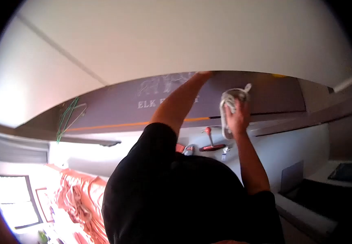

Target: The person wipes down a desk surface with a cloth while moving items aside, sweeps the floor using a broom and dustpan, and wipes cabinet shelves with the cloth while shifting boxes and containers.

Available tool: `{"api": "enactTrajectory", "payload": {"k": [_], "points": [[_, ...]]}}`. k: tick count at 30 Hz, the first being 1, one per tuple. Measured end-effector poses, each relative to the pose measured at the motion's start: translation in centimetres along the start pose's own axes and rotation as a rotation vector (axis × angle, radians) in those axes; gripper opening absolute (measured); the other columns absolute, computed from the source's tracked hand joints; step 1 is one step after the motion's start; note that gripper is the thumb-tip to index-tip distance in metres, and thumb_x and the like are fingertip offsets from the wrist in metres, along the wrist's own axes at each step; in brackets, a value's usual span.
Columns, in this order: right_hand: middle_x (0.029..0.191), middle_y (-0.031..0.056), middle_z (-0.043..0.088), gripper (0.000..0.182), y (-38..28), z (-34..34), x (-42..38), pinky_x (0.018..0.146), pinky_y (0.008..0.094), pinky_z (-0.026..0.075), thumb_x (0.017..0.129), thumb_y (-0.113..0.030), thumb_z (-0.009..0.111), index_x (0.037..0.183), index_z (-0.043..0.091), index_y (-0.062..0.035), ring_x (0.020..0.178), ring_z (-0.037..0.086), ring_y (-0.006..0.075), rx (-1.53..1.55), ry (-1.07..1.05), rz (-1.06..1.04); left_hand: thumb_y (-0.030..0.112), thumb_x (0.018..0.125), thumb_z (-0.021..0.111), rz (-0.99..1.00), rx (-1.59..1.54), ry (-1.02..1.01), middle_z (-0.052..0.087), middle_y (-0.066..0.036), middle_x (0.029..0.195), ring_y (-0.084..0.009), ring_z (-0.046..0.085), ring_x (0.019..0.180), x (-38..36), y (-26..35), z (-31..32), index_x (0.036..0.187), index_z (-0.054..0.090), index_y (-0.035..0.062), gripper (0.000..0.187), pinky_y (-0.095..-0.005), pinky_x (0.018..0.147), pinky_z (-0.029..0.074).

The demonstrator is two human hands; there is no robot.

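Shoe (228, 99) in the right hand (240, 118), in front of the printed panel (115, 107); the fingers wrap its side, partly out of sight. Up at the edge of the white panel (184, 36), the left hand (204, 74) is mostly hidden, so I cannot tell how its fingers stand. A loose hold might let the shoe slip, and its loop (248, 87) could snag against that edge. Beyond, a red tool (212, 147) shows against a pale surface (76, 150); pink cloth (84, 195) and a bright window (15, 199) sit at left.

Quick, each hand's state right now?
Left hand: mostly hidden by white panel; can't tell.
Right hand: closed, holding a grey-and-white shoe.
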State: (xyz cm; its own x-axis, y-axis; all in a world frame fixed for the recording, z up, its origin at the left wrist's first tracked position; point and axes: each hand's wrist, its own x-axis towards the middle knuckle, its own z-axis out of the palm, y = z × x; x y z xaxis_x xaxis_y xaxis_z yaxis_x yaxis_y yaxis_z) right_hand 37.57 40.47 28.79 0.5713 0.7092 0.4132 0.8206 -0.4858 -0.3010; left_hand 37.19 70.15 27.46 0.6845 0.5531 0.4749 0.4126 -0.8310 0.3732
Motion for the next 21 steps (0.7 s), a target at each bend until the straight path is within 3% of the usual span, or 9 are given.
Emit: {"api": "enactTrajectory", "payload": {"k": [6,8,10,11,13,16,17,19,21], "points": [[0.121,0.0212,0.059,0.055,-1.0,-0.8,0.6,0.09,0.0509,0.05,0.088,-0.043,0.073,0.131,0.059,-0.0111,0.112,0.058,0.0413,0.047,0.087,-0.08,0.029,0.097,0.059,-0.148,-0.141,0.223,0.067,-0.021,0.117,-0.0413,0.062,0.112,-2.1,-1.3,-5.9,0.12,0.067,0.0063,0.033,-0.0508,0.092,0.049],[0.12,0.0214,0.059,0.053,-1.1,-1.0,0.4,0.091,0.0497,0.049,0.088,-0.041,0.074,0.13,0.061,-0.0113,0.111,0.058,0.0412,0.039,0.128,-0.093,0.027,0.093,0.065,-0.13,0.299,0.226,0.07,-0.02,0.109,-0.0413,0.065,0.103,-3.7,-5.2,-8.4,0.114,0.068,0.0043,0.03,-0.0485,0.085,0.052],[0.12,0.022,0.059,0.054,-1.0,-0.9,0.5,0.092,0.0502,0.048,0.089,-0.041,0.074,0.131,0.061,-0.0119,0.11,0.058,0.0417,0.044,0.128,-0.094,0.024,0.093,0.06,-0.339,-0.033,0.316,0.071,-0.018,0.1,-0.0361,0.068,0.088,-7.5,-7.9,-13.8,0.105,0.07,0.0048,0.025,-0.0457,0.074,0.054],[0.12,0.0222,0.058,0.054,-1.0,-0.9,0.4,0.092,0.0504,0.048,0.089,-0.042,0.074,0.132,0.061,-0.0123,0.109,0.058,0.042,0.044,0.128,-0.091,0.026,0.092,0.063,-0.483,-0.088,0.367,0.071,-0.02,0.089,-0.043,0.068,0.082,-9.2,-10.4,-15.4,0.099,0.071,0.0054,0.023,-0.0478,0.072,0.054],[0.12,0.0214,0.057,0.057,-0.5,0.0,0.1,0.09,0.0502,0.049,0.089,-0.044,0.073,0.135,0.058,-0.0143,0.111,0.057,0.0404,-0.005,0.093,-0.087,0.033,0.096,0.059,-0.549,0.341,0.119,0.072,-0.018,0.093,-0.0401,0.069,0.086,-12.6,-17.5,-17.8,0.105,0.075,0.0134,0.028,-0.047,0.073,0.055],[0.119,0.0204,0.056,0.058,-0.4,-0.3,0.2,0.089,0.0505,0.049,0.087,-0.044,0.073,0.135,0.058,-0.0149,0.112,0.056,0.0389,0.019,0.164,-0.111,0.027,0.091,0.061,-0.461,0.447,0.253,0.072,-0.014,0.08,-0.0334,0.07,0.077,-16.7,-21.6,-20.2,0.091,0.078,0.0145,0.021,-0.0443,0.067,0.056],[0.118,0.0207,0.057,0.058,0.1,0.2,0.1,0.088,0.0506,0.049,0.086,-0.044,0.074,0.134,0.058,-0.015,0.111,0.056,0.0393,0.043,0.226,-0.137,0.027,0.089,0.064,-0.547,0.383,0.053,0.07,-0.019,0.112,-0.0337,0.066,0.106,-17.2,-20.4,-21.9,0.114,0.074,0.0157,0.03,-0.0477,0.087,0.053],[0.115,0.0203,0.057,0.057,0.5,0.3,0.1,0.087,0.0505,0.049,0.085,-0.042,0.076,0.132,0.059,-0.0147,0.109,0.057,0.0399,0.057,0.199,-0.108,0.032,0.086,0.07,-0.702,0.504,0.117,0.05,-0.025,0.143,-0.0395,0.049,0.13,-17.4,-18.4,-22.5,0.136,0.06,0.0145,0.054,-0.054,0.104,0.041],[0.112,0.0203,0.057,0.056,0.0,0.0,0.3,0.087,0.0508,0.049,0.084,-0.04,0.077,0.129,0.06,-0.0132,0.107,0.057,0.0405,0.081,0.185,-0.087,0.032,0.084,0.074,-0.583,0.568,0.227,0.046,-0.024,0.146,-0.042,0.049,0.131,-15.6,-16.6,-21.4,0.141,0.054,0.018,0.062,-0.0549,0.103,0.043]]}}
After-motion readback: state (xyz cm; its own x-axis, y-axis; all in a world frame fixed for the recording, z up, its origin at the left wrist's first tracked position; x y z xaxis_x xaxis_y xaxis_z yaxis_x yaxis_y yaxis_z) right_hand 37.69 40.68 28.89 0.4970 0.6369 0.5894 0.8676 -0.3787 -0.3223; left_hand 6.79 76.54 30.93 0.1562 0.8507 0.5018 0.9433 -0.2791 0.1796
